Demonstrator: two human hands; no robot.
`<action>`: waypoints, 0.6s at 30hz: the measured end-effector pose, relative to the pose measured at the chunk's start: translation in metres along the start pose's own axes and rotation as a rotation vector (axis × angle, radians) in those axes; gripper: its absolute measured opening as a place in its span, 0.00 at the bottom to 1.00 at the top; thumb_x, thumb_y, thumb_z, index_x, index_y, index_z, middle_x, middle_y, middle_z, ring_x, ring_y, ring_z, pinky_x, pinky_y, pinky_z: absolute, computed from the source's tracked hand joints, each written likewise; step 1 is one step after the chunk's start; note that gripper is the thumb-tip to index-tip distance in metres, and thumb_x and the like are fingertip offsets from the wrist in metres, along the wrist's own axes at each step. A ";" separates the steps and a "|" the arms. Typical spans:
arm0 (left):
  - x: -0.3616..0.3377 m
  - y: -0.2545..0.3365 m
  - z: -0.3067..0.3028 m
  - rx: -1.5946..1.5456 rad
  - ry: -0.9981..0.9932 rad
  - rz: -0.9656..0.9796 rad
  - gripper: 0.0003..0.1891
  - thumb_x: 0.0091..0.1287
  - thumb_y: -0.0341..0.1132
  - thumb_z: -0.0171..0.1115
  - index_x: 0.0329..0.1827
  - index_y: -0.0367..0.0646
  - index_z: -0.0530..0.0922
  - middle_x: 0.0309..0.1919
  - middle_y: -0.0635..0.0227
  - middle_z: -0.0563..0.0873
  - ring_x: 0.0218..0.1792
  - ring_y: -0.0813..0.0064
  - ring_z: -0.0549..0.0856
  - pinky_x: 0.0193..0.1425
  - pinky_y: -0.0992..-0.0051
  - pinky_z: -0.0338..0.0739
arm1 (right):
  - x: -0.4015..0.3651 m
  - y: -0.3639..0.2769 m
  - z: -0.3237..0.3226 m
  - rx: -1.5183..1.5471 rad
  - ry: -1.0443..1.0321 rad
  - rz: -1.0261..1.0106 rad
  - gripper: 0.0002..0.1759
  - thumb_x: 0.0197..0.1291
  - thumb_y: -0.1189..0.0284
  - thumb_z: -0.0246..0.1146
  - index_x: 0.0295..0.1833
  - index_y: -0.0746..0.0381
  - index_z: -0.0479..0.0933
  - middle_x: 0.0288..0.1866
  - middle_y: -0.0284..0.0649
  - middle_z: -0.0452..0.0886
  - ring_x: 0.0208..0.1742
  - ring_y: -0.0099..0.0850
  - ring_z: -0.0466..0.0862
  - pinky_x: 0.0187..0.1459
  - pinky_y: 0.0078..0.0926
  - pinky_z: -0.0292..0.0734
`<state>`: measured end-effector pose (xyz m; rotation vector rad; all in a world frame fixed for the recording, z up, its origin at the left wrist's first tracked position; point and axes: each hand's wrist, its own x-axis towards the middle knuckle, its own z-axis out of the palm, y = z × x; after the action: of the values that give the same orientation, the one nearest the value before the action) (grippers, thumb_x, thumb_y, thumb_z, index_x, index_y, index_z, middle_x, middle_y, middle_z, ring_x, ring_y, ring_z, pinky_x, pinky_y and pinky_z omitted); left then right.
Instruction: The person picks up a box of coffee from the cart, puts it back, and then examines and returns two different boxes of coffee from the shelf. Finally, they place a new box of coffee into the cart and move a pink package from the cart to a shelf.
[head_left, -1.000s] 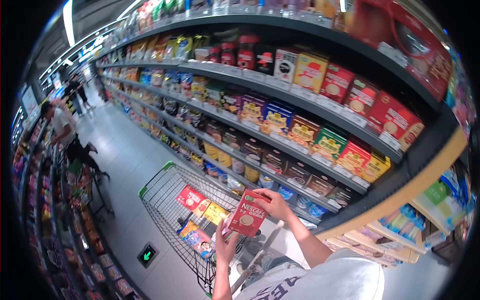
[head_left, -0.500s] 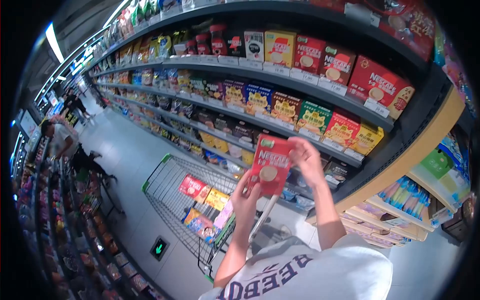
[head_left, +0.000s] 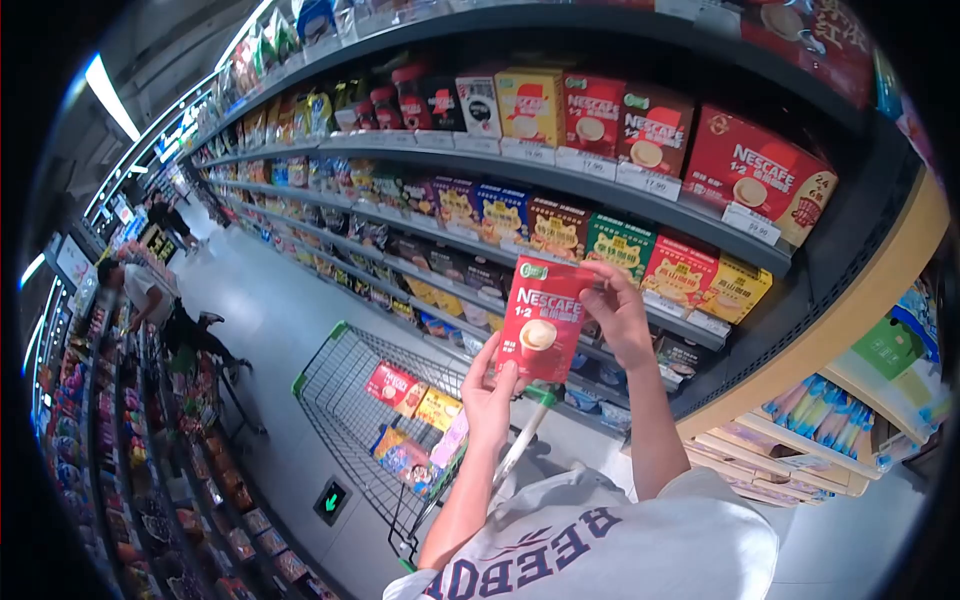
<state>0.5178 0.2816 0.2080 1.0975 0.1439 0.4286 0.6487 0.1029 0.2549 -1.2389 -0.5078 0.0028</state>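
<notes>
Standing in a shop aisle, holding up a red Nescafé box (head_left: 540, 320) in both hands, printed front toward the camera. Gripped from below by the left hand (head_left: 490, 395), grip closed on the bottom edge, thumb in front and fingers behind. Steadied at the upper right corner by the right hand (head_left: 618, 315), grip closed lightly there with fingertips on the top edge. Held near the body, just in front of the coffee shelves (head_left: 520, 152) on the right, touching none of them, and above the near end of the shopping cart (head_left: 330, 390).

So far: off the shelf and in hand, apparently being looked over; not in the cart. Already lying in the cart: a red pack (head_left: 393, 387), a yellow pack (head_left: 437, 408) and a colourful bag (head_left: 405, 460). Far left down the aisle, another person (head_left: 150, 290) bent toward the opposite shelves.
</notes>
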 end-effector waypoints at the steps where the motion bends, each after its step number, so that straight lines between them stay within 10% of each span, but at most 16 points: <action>1: 0.003 0.000 0.002 -0.002 -0.002 0.007 0.28 0.77 0.23 0.64 0.79 0.35 0.70 0.66 0.56 0.82 0.58 0.67 0.89 0.60 0.66 0.91 | 0.003 -0.001 -0.004 -0.080 0.001 0.020 0.26 0.71 0.68 0.73 0.71 0.58 0.76 0.59 0.38 0.85 0.55 0.24 0.86 0.51 0.26 0.86; 12: 0.047 0.021 0.030 0.261 0.005 0.058 0.27 0.75 0.22 0.64 0.77 0.35 0.73 0.63 0.62 0.83 0.54 0.75 0.89 0.52 0.78 0.86 | 0.038 -0.032 -0.020 -0.259 -0.055 -0.056 0.27 0.63 0.78 0.76 0.66 0.59 0.76 0.60 0.41 0.83 0.59 0.30 0.86 0.59 0.30 0.85; 18: 0.134 0.058 0.073 0.586 -0.067 0.577 0.18 0.71 0.27 0.71 0.63 0.35 0.86 0.56 0.58 0.89 0.53 0.72 0.88 0.59 0.72 0.82 | 0.082 -0.099 -0.006 -0.399 0.039 -0.327 0.20 0.60 0.85 0.72 0.57 0.65 0.77 0.59 0.38 0.79 0.58 0.29 0.85 0.54 0.29 0.90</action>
<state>0.6476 0.2979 0.3058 1.7348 -0.1242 0.8997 0.6974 0.0859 0.3733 -1.5263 -0.6944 -0.4157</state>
